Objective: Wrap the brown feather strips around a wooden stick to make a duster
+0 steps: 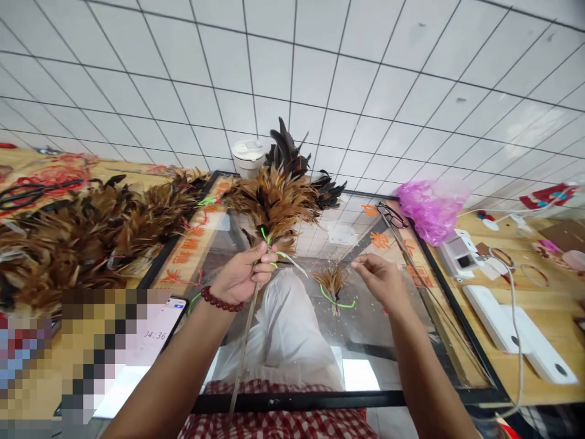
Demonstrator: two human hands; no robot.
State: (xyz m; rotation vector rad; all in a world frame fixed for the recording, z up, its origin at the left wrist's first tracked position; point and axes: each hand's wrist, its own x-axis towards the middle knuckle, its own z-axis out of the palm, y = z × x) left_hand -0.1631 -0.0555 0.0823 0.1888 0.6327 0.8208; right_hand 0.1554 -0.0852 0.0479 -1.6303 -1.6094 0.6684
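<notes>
My left hand (242, 275), with a red bead bracelet at the wrist, grips a thin stick (243, 347) topped by a bundle of brown and black feathers (280, 196). A green string (270, 247) runs round the stick just above my fingers. My right hand (379, 277) hovers to the right with its fingers pinched together; what it holds, if anything, is too thin to make out. Between the hands, a small tuft of brown feathers (333, 281) with a green tie lies on the glass tabletop (402, 341).
A large heap of brown feathers (86, 231) covers the left of the table. A phone (155, 332) lies by my left arm. A white cup (248, 157), black glasses (389, 214), a pink plastic bag (429, 207) and white devices (516, 332) sit behind and right.
</notes>
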